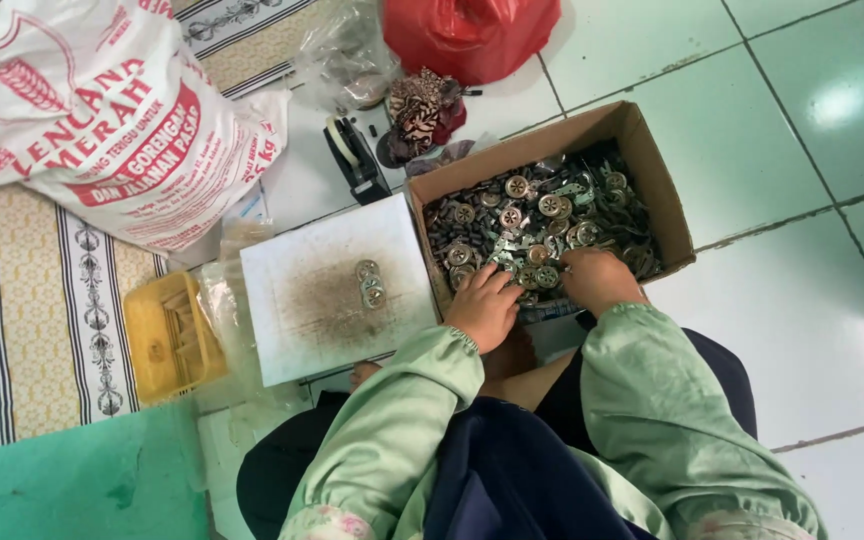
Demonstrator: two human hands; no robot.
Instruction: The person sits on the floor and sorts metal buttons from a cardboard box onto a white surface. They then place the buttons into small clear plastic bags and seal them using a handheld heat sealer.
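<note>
Hands deep in the cardboard box point(652, 170) at two o'clock — left hand point(484, 308) and right hand point(597, 278) side by side, fingers curled into small metal disc parts point(537, 215); grip hidden. Light, stiff, likely slippery — best pinched by the rims.

Open from above: cardboard box point(642, 170), walls low, metal parts point(542, 225) heaped near its rim. Both hands, left hand point(484, 305) and right hand point(600, 278), over the near wall. Left of the box, white board point(297, 300) mostly bare, small metal piece point(370, 284) near its right edge. Beyond, crowded: tape dispenser point(355, 158), printed sack point(82, 120), red bag point(467, 35). Yellow tray point(167, 335) hard against the board's left. Bare tiled floor point(812, 300) right of the box.
</note>
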